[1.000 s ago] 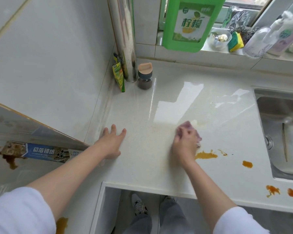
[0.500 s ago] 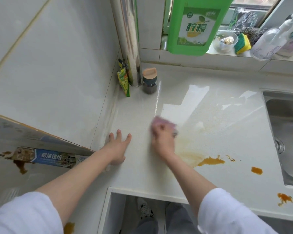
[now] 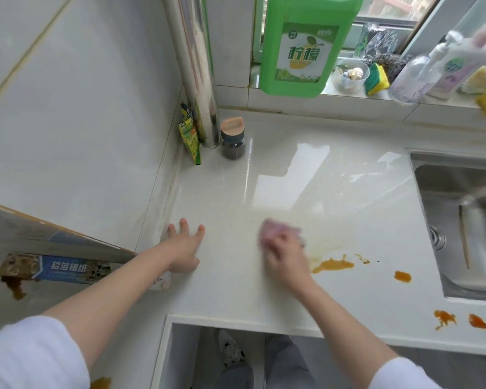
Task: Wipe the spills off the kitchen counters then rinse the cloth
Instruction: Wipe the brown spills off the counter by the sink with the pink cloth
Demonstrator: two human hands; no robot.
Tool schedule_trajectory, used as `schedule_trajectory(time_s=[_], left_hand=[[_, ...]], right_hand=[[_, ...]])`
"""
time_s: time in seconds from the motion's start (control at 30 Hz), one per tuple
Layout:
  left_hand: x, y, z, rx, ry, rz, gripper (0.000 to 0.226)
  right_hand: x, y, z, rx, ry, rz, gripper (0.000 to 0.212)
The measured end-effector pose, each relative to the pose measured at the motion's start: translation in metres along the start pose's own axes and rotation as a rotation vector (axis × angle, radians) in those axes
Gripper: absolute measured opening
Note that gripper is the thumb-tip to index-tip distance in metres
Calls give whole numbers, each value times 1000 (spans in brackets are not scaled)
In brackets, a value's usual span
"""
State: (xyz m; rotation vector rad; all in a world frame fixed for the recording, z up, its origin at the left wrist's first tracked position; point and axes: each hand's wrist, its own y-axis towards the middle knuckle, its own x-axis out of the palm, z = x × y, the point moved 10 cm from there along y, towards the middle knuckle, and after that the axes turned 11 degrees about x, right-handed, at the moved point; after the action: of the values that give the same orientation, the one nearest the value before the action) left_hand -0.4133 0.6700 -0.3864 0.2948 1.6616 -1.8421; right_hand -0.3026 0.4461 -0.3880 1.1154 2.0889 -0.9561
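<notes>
My right hand (image 3: 285,255) presses down on the cloth (image 3: 275,231), a small pinkish-purple rag, bunched and blurred, with its far edge poking out beyond my knuckles. My fingers curl over it, holding it against the desk (image 3: 320,186) roughly midway between the left wall and the sink (image 3: 460,220), a little nearer the front edge than the back. My left hand (image 3: 183,249) lies flat on the desk beside the left wall, fingers straight and spread, holding nothing.

Just right of the cloth lies a pale yellowish smear (image 3: 324,242), thin and streaky. At its front end sits a thicker orange puddle (image 3: 333,264), touching the smear, with a few small flecks (image 3: 362,259) beside it. A separate orange drop (image 3: 402,276) lies nearer the sink. Two more orange splashes (image 3: 443,318) sit at the front edge of the desk, below the sink. The surface behind the cloth looks wet and shiny.

In the back left corner stand a small jar (image 3: 233,138) with a tan lid, a green packet (image 3: 190,136) and a metal pipe (image 3: 197,66). A big green bottle (image 3: 303,43) stands on the sill behind.
</notes>
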Motion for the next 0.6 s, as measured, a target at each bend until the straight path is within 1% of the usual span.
schedule_trajectory(time_s=[0.03,0.07,0.1,0.13,0.17,0.23,0.27,0.3,0.33,0.37,0.4,0.47,0.5,0.53,0.57,0.6], left_hand=[[0,0,0,-2,12,0,83],[-1,1,1,-3,24,3,82],[-2,1,1,-4,33,6,81],[-2,1,2,-7,38,8,81],[-2,2,2,-11,40,13,81],[0,1,2,-18,46,23,81],[3,1,2,-21,48,31,82],[5,2,2,-22,47,42,82],[8,2,2,-21,41,53,83],[10,2,2,-23,34,66,84],[11,2,1,-26,30,80,85],[13,3,1,-43,17,105,87],[13,2,2,-54,6,125,89],[12,2,7,-54,6,155,89],[9,2,14,-38,15,193,90],[7,2,26,2,29,234,89]], right_hand=[[25,-29,-21,-152,-47,-193,21],[33,-51,-26,-246,-92,-324,19],[25,-55,-17,-246,-97,-365,17],[6,-44,4,-187,-72,-301,16],[-24,-27,30,-54,-20,-165,17],[-86,-4,97,316,104,209,23],[-101,-7,119,484,133,347,24],[-99,-12,122,585,103,428,23],[-87,-15,108,562,56,452,22],[-65,-18,82,436,17,389,23],[-37,-26,50,233,-12,272,27],[15,-69,1,-206,-76,-64,30],[22,-87,1,-321,-98,-192,28],[14,-91,15,-325,-80,-251,26],[-4,-83,38,-261,-67,-216,22],[-32,-70,67,-123,-20,-106,20]])
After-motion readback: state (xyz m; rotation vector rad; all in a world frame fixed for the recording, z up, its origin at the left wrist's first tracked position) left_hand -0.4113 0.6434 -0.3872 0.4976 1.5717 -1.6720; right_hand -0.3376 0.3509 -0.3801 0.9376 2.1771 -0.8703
